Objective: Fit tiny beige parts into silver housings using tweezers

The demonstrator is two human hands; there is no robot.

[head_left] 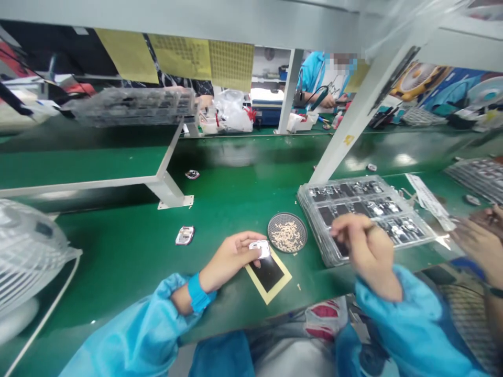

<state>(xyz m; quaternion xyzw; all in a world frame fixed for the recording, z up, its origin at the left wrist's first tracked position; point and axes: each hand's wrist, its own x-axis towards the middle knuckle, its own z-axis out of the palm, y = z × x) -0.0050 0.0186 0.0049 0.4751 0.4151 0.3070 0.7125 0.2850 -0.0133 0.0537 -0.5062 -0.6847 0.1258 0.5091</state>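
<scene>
My left hand (236, 256) pinches a small white plate-like part (260, 250) with rounded corners between thumb and fingers. Beneath it on the bench lies a black rectangular pad (269, 275) on a yellow sheet (268, 299). My right hand (367, 246) is raised over the near left corner of a clear plastic tray (330, 256). Its fingers are curled together and somewhat blurred; whatever they may hold cannot be made out. Rows of small black and silver parts fill the tray. Between my hands sits a round dark mesh dish (271, 230) with many tiny beige pieces (288, 235).
Similar small parts lie on the green bench (129, 251), one white part (185, 235) left of my hand. A white fan (31, 262) stands at the left. A shelf leg (168, 191) and a slanted post (353, 125) rise behind. Another person's hands (477, 243) are at far right.
</scene>
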